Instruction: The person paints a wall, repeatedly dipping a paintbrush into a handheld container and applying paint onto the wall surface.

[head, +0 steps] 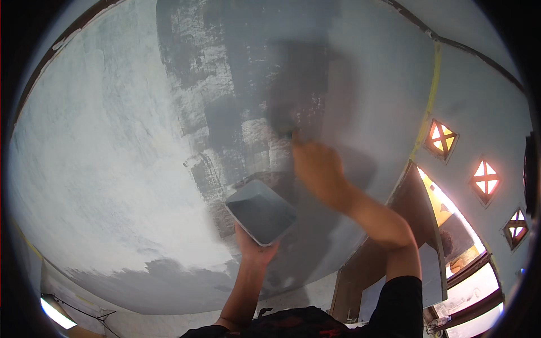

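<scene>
In front of me is a large wall surface (127, 177), whitish on the left with patchy grey paint strokes (222, 118) running down its middle. My left hand (255, 249) supports a small rectangular tray (262, 211) from below, tilted so that its grey inside shows. Above and right of the tray, my right hand (317, 164) is up close to the painted patch, blurred by motion. It grips a small dark tool (285, 129), likely a brush, mostly lost in blur and shadow; whether it touches the wall is unclear.
A brown wooden panel or cabinet (382, 245) stands at lower right beside my right arm. Beyond it are a bright opening (460, 236) and several diamond-shaped wall openings (485, 181). A lit lamp (58, 312) shows at lower left. Yellow tape or paint (433, 88) marks the right corner.
</scene>
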Demonstrator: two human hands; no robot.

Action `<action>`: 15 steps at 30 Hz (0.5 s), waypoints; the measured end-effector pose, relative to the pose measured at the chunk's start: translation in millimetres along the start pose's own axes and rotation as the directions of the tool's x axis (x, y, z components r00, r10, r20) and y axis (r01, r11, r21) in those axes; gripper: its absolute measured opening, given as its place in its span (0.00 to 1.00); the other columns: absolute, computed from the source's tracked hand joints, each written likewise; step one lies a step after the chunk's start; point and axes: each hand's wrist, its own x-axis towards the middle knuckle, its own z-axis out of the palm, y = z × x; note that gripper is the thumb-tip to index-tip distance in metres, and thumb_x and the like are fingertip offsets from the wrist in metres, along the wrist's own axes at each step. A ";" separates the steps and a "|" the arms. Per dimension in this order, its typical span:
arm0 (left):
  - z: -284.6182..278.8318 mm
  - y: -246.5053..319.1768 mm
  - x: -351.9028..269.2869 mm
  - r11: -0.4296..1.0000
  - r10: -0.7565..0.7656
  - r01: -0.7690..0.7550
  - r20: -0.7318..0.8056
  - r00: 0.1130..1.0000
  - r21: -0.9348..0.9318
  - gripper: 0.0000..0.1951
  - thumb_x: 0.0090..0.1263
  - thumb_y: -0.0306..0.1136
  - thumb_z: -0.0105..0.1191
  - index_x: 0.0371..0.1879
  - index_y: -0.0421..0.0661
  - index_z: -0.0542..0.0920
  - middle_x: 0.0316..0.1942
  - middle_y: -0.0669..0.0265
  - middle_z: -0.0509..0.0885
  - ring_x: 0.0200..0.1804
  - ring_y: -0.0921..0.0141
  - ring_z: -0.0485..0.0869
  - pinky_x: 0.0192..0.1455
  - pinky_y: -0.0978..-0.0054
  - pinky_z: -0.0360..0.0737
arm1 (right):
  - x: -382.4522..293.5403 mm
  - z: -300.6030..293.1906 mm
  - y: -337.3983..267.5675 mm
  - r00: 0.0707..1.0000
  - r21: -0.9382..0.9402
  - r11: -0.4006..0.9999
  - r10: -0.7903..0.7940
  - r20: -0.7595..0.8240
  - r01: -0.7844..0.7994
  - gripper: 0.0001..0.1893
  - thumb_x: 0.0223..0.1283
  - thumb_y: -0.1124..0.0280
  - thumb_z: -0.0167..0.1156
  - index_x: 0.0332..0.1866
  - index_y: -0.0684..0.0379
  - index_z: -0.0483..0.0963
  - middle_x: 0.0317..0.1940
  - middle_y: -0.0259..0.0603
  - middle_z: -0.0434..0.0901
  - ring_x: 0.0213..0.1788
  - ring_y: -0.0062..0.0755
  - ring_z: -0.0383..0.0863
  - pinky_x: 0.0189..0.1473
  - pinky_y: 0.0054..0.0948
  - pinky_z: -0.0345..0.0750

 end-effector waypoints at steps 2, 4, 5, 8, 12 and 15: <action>-14.4 4.5 2.4 1.000 -0.025 0.025 0.032 0.999 -0.015 0.22 0.87 0.53 0.45 0.63 0.53 0.83 0.59 0.69 0.88 0.61 0.62 0.88 0.67 0.55 0.83 | -23.5 30.8 3.0 1.000 0.023 1.000 -0.001 0.008 0.001 0.17 0.70 0.76 0.56 0.59 0.72 0.81 0.35 0.57 0.90 0.40 0.52 0.94 0.40 0.48 0.91; -25.8 10.8 -5.6 0.999 -0.046 0.048 0.056 0.997 -0.026 0.22 0.87 0.53 0.45 0.64 0.54 0.83 0.60 0.68 0.88 0.62 0.62 0.87 0.68 0.55 0.83 | -43.8 58.6 5.9 0.962 0.117 0.987 -0.137 0.237 0.112 0.16 0.70 0.75 0.56 0.57 0.69 0.83 0.35 0.57 0.90 0.40 0.54 0.94 0.42 0.47 0.90; -30.4 13.3 -10.9 1.000 -0.024 0.025 0.064 0.998 -0.003 0.22 0.87 0.54 0.45 0.64 0.55 0.83 0.60 0.69 0.88 0.62 0.62 0.87 0.68 0.56 0.83 | -54.1 63.6 6.9 0.961 0.121 0.987 -0.133 0.242 0.106 0.16 0.70 0.75 0.56 0.57 0.69 0.83 0.35 0.57 0.90 0.40 0.54 0.94 0.42 0.47 0.90; -44.1 18.2 -15.4 1.000 0.023 -0.024 0.041 0.999 0.019 0.22 0.86 0.54 0.46 0.65 0.55 0.83 0.60 0.69 0.88 0.62 0.62 0.87 0.68 0.56 0.83 | -68.0 59.6 20.7 0.987 0.291 0.956 0.002 0.161 -0.049 0.15 0.71 0.72 0.59 0.56 0.65 0.85 0.36 0.57 0.90 0.40 0.58 0.93 0.42 0.49 0.87; -39.7 17.3 -21.8 0.998 0.058 -0.056 -0.052 0.997 0.040 0.22 0.86 0.54 0.47 0.65 0.56 0.83 0.60 0.70 0.88 0.62 0.62 0.87 0.67 0.56 0.83 | -71.0 29.2 36.2 0.984 0.694 0.713 0.174 -0.037 -0.100 0.15 0.76 0.65 0.64 0.57 0.63 0.86 0.26 0.48 0.83 0.29 0.37 0.85 0.33 0.39 0.77; -48.7 15.8 -15.0 1.000 0.006 -0.006 -0.013 1.000 -0.003 0.22 0.86 0.55 0.47 0.65 0.55 0.83 0.60 0.70 0.88 0.62 0.62 0.87 0.67 0.56 0.83 | -46.2 42.9 31.6 0.948 0.932 0.322 0.311 0.058 -0.163 0.16 0.81 0.62 0.62 0.56 0.65 0.85 0.21 0.34 0.74 0.24 0.20 0.72 0.29 0.29 0.68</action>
